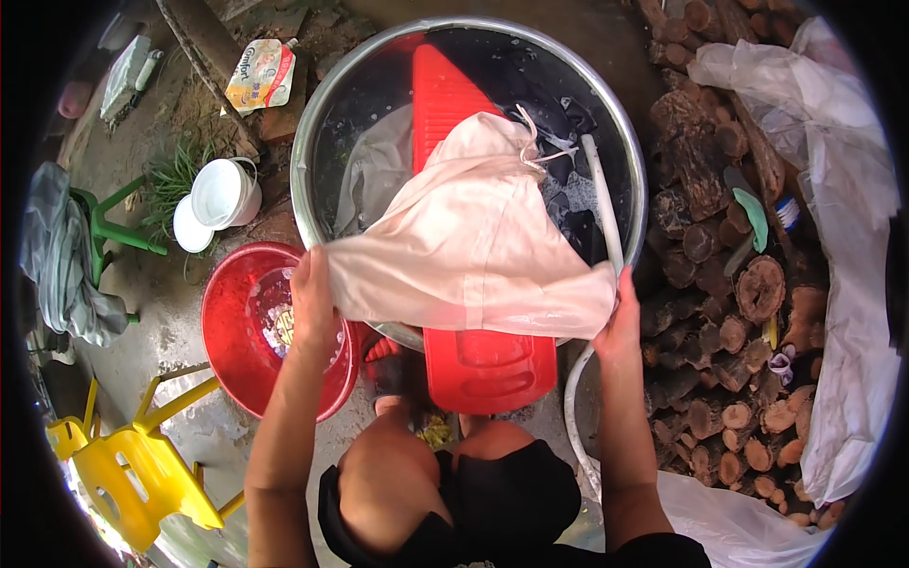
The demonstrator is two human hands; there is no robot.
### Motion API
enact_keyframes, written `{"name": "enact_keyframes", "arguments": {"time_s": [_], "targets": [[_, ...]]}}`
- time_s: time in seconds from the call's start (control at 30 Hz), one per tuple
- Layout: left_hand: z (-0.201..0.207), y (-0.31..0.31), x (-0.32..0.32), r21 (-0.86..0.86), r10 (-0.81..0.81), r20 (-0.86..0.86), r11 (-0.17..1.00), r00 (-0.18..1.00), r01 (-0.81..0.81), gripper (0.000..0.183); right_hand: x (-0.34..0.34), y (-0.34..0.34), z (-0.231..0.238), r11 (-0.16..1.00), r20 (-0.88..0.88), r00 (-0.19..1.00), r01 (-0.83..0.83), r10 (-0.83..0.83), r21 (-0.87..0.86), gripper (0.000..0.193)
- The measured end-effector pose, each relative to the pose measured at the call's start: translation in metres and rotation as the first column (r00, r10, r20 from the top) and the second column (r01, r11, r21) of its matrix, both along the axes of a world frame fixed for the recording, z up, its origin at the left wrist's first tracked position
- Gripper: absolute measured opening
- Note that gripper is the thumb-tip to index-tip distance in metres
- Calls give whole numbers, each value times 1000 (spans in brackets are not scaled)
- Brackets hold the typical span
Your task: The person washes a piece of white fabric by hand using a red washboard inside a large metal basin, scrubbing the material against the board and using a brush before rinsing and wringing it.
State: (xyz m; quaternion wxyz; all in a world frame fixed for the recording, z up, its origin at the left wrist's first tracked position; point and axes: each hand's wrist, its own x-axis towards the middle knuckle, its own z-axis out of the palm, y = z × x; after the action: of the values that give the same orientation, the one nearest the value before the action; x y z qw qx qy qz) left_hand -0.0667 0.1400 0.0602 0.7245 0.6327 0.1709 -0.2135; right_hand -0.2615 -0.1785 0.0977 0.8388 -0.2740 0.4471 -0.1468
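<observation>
Both hands are clamped on a pale pink garment (469,246): the left hand (312,298) pinches its lower left corner, the right hand (620,322) its lower right. The hem runs left to right across mid-frame, the drawstring end pointing to the upper right. It drapes over a red washboard (483,364) leaning in a metal basin (308,142) of soapy water and dark clothes. A red bowl (227,322) at lower left holds suds.
</observation>
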Motion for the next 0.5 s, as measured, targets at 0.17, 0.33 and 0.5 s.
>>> {"name": "enact_keyframes", "arguments": {"time_s": [0.17, 0.33, 0.5], "targets": [[67, -36, 57, -342, -92, 65, 933, 994, 109, 27, 31, -29, 50, 957, 114, 993, 72, -41, -280, 38], [22, -2, 87, -344, 86, 203, 939, 975, -11, 13, 6, -7, 47, 891, 155, 988, 74, -4, -449, 57], [-20, 2, 29, 786, -553, 536, 602, 638, -138, 20, -39, 44, -15, 900, -195, 963, -248, 187, -358, 59]]}}
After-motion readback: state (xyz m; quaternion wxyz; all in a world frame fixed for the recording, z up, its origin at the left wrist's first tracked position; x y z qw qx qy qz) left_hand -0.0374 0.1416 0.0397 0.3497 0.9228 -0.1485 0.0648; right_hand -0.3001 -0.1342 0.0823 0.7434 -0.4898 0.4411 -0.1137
